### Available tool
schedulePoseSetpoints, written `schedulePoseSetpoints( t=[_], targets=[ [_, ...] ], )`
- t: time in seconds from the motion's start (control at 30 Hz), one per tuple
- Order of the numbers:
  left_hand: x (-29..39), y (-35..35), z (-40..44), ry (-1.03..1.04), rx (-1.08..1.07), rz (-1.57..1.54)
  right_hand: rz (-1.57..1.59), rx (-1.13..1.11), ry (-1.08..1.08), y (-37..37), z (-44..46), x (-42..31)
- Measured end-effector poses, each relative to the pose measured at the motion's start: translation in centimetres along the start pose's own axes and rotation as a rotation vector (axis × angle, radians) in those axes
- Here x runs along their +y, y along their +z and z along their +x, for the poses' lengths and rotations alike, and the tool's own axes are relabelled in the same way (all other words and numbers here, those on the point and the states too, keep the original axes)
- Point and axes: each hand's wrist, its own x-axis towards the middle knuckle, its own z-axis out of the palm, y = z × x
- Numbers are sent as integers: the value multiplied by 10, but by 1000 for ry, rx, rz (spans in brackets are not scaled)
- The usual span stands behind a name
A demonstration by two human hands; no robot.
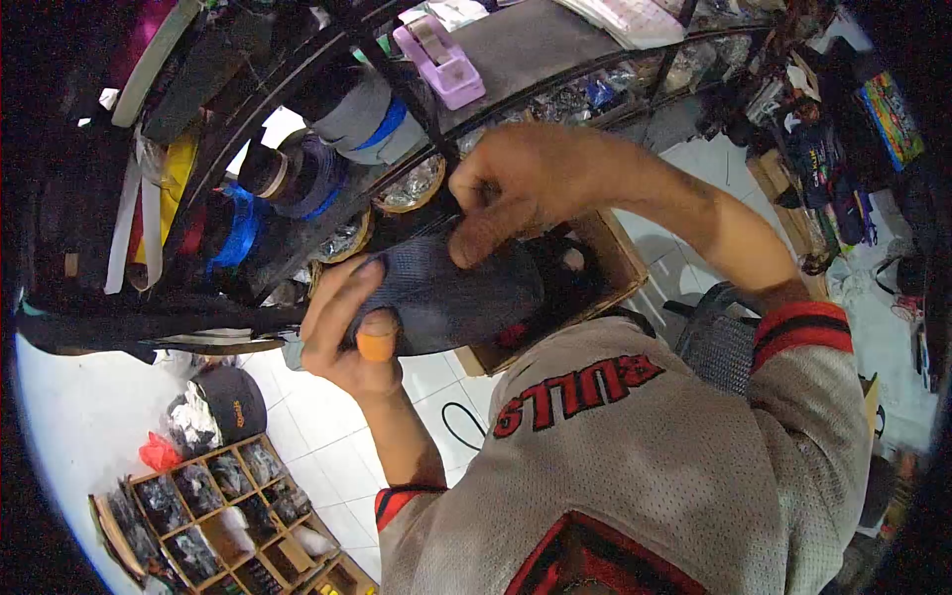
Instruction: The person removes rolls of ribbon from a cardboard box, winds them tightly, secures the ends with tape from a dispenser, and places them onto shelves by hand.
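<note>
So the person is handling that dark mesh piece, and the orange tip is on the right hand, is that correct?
Not quite: the head view shows the orange tip on the left hand, not the right hand. The dark mesh piece is indeed being handled.

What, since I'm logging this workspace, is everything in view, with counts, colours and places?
fabric piece: 1, dark, centre
carton: 1, brown, right of centre
rack: 1, dark, top
tape dispenser: 1, purple, top centre
blue ribbon: count unclear, upper left
round containers: at least 2, tan-rimmed, above the fabric
divided tray: 1, brown, lower left
red plastic: 1, red, by the tray
chair: 1, black, right of centre
packaged goods: many, mixed, right edge
floor tiles: several, white, below
jersey: 1, grey-red, bottom
left hand: 1, orange-covered thumb, holding fabric
right hand: 1, bare, against fabric
</note>
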Motion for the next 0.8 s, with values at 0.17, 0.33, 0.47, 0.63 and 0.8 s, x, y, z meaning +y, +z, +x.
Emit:
schedulePoseSetpoints(
  t=[0.17, 0.33, 0.47, 0.63, 0.8],
  targets=[
    [8, -3, 0, -5, -41, -48, 321, 344, -611, 23, 3, 11],
    [14, -6, 4, 8, -21, -31, -65, 514, -1080, 20, 11, 16],
    [12, -8, 8, -9, -49, -68, -49, 463, -960, 22, 0, 11],
    [7, -10, 7, -141, -32, -20, -44, 419, -893, 32, 4, 20],
    [-4, -13, 4, -327, -28, -103, -90, 375, -806, 42, 5, 13]
  ],
)
